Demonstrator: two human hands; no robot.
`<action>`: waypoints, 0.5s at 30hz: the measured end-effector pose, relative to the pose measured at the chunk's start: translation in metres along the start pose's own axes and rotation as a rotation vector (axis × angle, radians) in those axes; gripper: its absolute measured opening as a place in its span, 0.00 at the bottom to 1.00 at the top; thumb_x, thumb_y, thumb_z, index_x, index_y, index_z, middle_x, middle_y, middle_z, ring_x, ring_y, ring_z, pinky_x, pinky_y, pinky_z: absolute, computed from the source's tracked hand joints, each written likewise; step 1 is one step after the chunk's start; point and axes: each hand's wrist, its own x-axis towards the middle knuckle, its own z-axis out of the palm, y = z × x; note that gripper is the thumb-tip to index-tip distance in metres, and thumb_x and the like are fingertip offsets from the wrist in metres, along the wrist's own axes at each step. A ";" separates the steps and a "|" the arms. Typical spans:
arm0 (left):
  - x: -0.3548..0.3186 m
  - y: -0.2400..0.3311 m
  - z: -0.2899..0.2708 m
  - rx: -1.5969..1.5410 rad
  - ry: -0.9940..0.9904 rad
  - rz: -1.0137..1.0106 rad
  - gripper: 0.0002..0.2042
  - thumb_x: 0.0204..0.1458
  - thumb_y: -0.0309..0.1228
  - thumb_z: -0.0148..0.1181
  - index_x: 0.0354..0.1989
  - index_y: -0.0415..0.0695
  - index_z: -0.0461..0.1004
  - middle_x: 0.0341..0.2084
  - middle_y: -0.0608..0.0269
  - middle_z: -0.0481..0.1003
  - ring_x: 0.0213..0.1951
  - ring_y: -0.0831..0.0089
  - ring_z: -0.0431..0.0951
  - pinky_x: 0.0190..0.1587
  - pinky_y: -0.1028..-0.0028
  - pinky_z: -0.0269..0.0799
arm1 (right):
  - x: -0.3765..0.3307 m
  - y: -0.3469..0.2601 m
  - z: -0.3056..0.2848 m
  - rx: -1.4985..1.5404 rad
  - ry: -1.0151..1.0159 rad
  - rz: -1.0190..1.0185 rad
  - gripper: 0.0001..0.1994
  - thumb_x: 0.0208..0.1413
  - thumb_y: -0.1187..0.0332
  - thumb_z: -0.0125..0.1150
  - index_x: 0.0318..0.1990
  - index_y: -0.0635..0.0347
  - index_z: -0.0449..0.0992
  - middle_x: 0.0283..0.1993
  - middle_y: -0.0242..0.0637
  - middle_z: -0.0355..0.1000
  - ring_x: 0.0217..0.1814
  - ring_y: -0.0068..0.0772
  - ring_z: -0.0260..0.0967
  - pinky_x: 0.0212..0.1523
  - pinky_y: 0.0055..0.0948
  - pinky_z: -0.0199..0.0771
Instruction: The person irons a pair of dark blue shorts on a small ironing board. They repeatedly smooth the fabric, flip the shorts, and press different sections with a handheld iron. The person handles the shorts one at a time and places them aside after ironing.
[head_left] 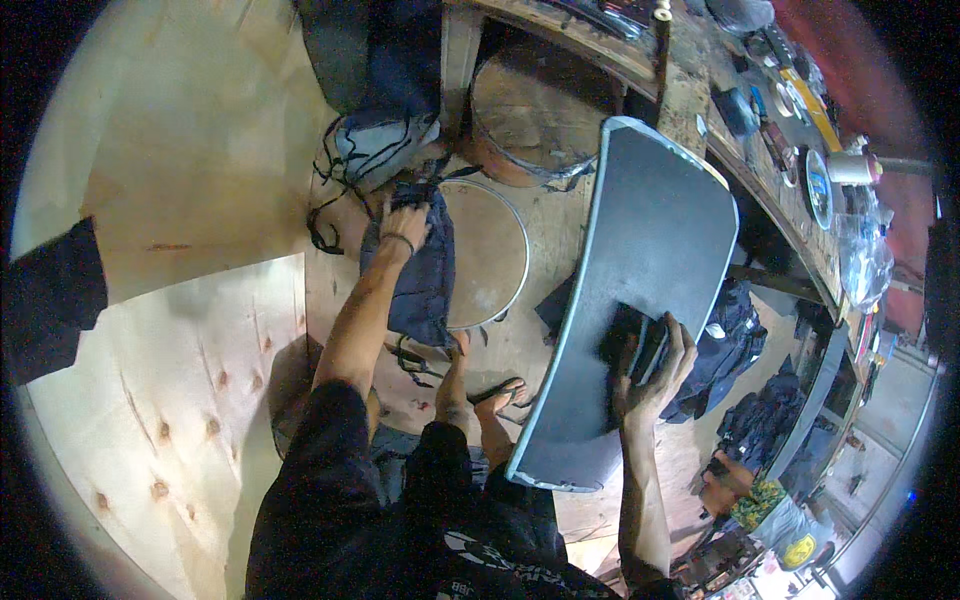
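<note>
My left hand (407, 224) reaches forward to the top of a dark navy cloth bundle (422, 285), its fingers curled into the fabric. The bundle lies partly over a round board with a pale rim (490, 255). On my right, a large grey panel with a pale edge (655, 230) is tilted up across my lap. My right hand (660, 375) holds a small folded black piece (640, 345) over the panel's surface, thumb on one side and fingers on the other. What exactly the black piece is, I cannot make out.
A grey bundle tied with black straps (378, 150) sits beyond my left hand. Behind it stands a round drum-like container (540, 110). A cluttered workbench (770, 190) runs along the right, with a thread spool (852, 168). Dark clothes (765, 420) lie on the floor below; plywood (190, 390) stands left.
</note>
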 end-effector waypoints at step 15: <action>-0.414 0.012 0.078 -0.237 0.290 -0.557 0.19 0.65 0.42 0.56 0.58 0.46 0.80 0.50 0.36 0.82 0.52 0.40 0.83 0.55 0.42 0.78 | -0.100 0.018 -0.103 0.742 0.026 0.216 0.38 0.70 0.78 0.54 0.85 0.53 0.50 0.69 0.55 0.74 0.68 0.43 0.75 0.70 0.40 0.71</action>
